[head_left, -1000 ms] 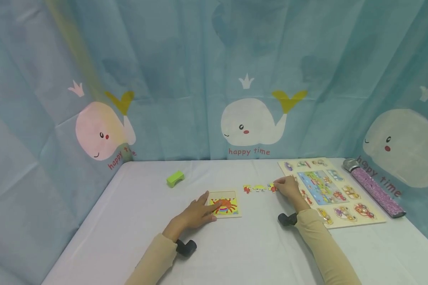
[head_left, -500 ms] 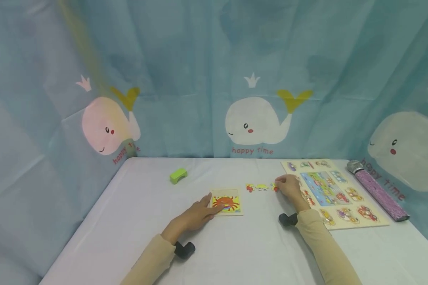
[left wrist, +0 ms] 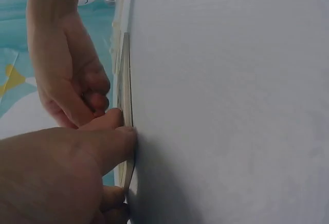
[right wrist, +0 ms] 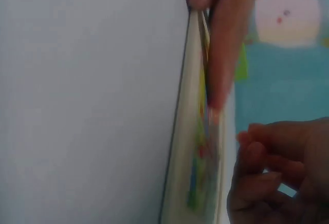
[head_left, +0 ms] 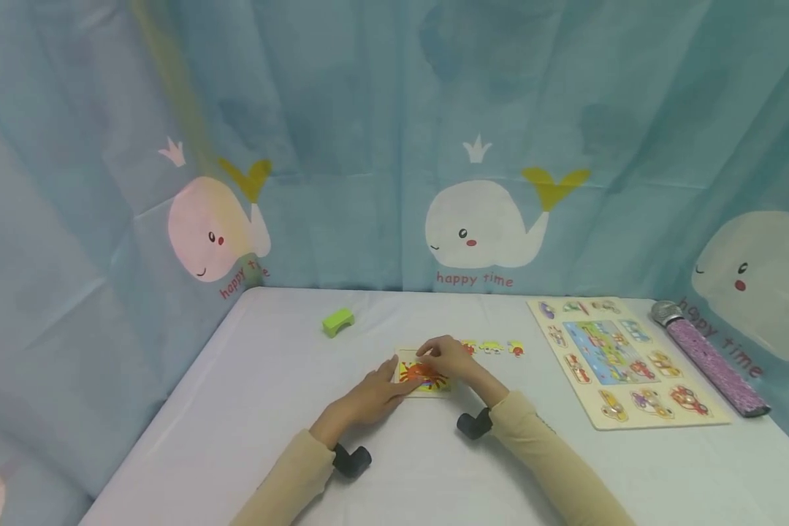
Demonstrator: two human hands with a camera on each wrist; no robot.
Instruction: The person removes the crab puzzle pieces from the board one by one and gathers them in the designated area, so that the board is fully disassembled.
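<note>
A small wooden crab jigsaw (head_left: 409,375) lies on the table in the head view. My left hand (head_left: 376,392) rests on its left side, with one finger stretched across the crab picture. In the left wrist view a digit (left wrist: 126,139) of that hand touches the tray's near edge. Over the jigsaw's upper part hovers my right hand (head_left: 448,357), its fingers curled. I see nothing between the right fingertips (right wrist: 244,136) in the right wrist view. Behind that hand sit a red-patterned piece (head_left: 468,346), a yellow-green piece (head_left: 491,348) and another red-patterned piece (head_left: 516,348).
A large peg puzzle board (head_left: 601,409) with vehicle pictures lies on the right. Beside it is a pink glittery microphone (head_left: 710,358). A green bridge-shaped block (head_left: 338,321) stands at the back left, and a whale-print curtain (head_left: 342,219) hangs behind the white table (head_left: 401,475).
My right hand has left the far-right loose piece and moved left to the crab jigsaw. That piece stays in the row. My left hand remains on the jigsaw; the head view has shifted slightly.
</note>
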